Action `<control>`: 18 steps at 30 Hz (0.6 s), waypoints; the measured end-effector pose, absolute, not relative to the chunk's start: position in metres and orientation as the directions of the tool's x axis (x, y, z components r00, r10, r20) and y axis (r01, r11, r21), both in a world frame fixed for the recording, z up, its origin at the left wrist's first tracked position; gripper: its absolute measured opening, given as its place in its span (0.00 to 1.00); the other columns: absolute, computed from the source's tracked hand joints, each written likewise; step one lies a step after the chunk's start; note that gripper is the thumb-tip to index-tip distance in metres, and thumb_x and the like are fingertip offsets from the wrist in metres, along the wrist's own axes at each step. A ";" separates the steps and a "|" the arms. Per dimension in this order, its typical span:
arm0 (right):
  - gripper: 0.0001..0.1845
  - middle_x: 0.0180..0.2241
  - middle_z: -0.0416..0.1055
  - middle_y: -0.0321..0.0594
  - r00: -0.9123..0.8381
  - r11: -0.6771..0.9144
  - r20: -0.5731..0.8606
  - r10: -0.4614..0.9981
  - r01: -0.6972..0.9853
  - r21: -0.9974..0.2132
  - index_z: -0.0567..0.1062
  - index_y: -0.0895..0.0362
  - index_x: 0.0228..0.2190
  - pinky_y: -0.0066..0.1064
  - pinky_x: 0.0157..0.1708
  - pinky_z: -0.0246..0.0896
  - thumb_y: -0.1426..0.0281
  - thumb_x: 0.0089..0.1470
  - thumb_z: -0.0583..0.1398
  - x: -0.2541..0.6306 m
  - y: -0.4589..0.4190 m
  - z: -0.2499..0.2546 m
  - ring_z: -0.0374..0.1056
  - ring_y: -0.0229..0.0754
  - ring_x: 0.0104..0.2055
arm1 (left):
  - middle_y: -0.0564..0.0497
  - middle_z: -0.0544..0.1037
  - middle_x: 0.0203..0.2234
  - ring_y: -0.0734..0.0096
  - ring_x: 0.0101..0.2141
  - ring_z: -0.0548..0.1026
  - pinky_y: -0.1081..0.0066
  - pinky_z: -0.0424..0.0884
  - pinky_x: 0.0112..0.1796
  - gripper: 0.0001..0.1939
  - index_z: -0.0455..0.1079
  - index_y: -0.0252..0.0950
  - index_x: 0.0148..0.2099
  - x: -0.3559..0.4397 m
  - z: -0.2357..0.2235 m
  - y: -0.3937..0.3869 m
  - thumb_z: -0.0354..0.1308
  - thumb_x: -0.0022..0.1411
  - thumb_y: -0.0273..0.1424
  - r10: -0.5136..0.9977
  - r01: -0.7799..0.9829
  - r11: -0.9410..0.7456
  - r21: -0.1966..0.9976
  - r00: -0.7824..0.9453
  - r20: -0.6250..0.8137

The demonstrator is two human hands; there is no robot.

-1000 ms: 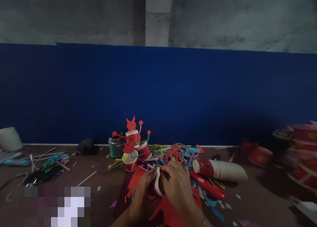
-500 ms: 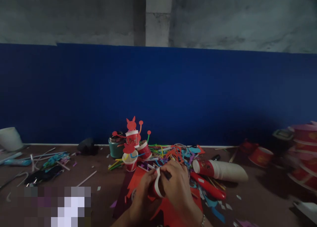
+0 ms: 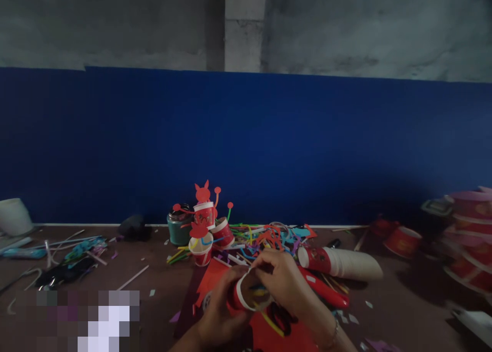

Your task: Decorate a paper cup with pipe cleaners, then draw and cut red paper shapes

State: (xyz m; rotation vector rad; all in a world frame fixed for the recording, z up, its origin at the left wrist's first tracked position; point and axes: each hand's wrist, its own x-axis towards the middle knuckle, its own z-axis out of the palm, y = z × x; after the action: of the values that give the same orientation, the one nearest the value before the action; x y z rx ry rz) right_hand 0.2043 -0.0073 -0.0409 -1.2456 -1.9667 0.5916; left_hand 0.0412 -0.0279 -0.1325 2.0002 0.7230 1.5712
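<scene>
My left hand (image 3: 223, 303) is wrapped round a red paper cup (image 3: 237, 296) with a white rim, its open mouth tilted toward me and to the right. Something blue and yellow shows inside the cup. At the far rim are the bent, closed fingers of my right hand (image 3: 279, 275); what they pinch is hidden. Below the right hand, a yellow strip (image 3: 272, 324) sticks out beside a dark, looped object. Under both hands lies red paper (image 3: 265, 336). Beyond the cup stand red paper-cup figures (image 3: 203, 216) with paper heads and thin arms.
Coloured strips (image 3: 269, 236) lie heaped behind my hands. On the right are a nested stack of paper cups (image 3: 346, 263), a red tool-like object (image 3: 326, 290) and another red cup (image 3: 403, 241). A teal jar (image 3: 179, 229) stands behind the figures. Scraps litter the brown table (image 3: 154, 311).
My right hand has shifted outward to the right, with its fingers now at the cup's far rim. The cup's mouth shows more, and the yellow strip has come into view.
</scene>
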 end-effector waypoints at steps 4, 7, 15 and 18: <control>0.09 0.25 0.74 0.37 -0.271 0.391 0.287 0.919 0.512 -0.765 0.79 0.57 0.23 0.27 0.29 0.61 0.76 0.46 0.58 0.209 -0.004 -0.042 0.70 0.40 0.29 | 0.48 0.72 0.45 0.61 0.44 0.73 0.65 0.71 0.44 0.24 0.59 0.43 0.54 0.042 -0.122 -0.031 0.57 0.55 0.25 0.736 0.029 -0.660 0.751 0.223 0.639; 0.09 0.26 0.76 0.38 -0.278 0.377 0.268 0.922 0.498 -0.781 0.80 0.57 0.25 0.28 0.30 0.61 0.75 0.47 0.59 0.210 -0.003 -0.043 0.70 0.40 0.30 | 0.47 0.73 0.44 0.61 0.43 0.73 0.64 0.69 0.45 0.24 0.59 0.41 0.53 0.042 -0.124 -0.031 0.57 0.54 0.25 0.784 0.020 -0.597 0.802 0.227 0.578; 0.10 0.24 0.75 0.38 -0.311 0.429 0.296 0.903 0.605 -0.671 0.78 0.57 0.23 0.27 0.28 0.58 0.77 0.48 0.58 0.210 -0.007 -0.034 0.68 0.38 0.27 | 0.47 0.73 0.45 0.59 0.45 0.72 0.64 0.68 0.47 0.26 0.59 0.40 0.54 0.040 -0.137 -0.030 0.57 0.52 0.25 0.820 -0.006 -0.528 0.849 0.255 0.512; 0.10 0.25 0.74 0.37 -0.342 0.464 0.315 0.885 0.604 -0.648 0.77 0.56 0.24 0.26 0.28 0.57 0.76 0.50 0.57 0.211 -0.008 -0.033 0.68 0.38 0.28 | 0.47 0.72 0.46 0.59 0.45 0.71 0.64 0.68 0.47 0.27 0.58 0.40 0.55 0.040 -0.134 -0.030 0.57 0.53 0.27 0.813 -0.003 -0.538 0.843 0.263 0.520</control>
State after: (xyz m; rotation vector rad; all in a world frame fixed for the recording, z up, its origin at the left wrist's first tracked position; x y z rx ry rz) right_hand 0.2114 -0.0085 -0.0328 -1.2330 -2.0704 0.5636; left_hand 0.0401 -0.0303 -0.1335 1.7762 0.7412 1.3597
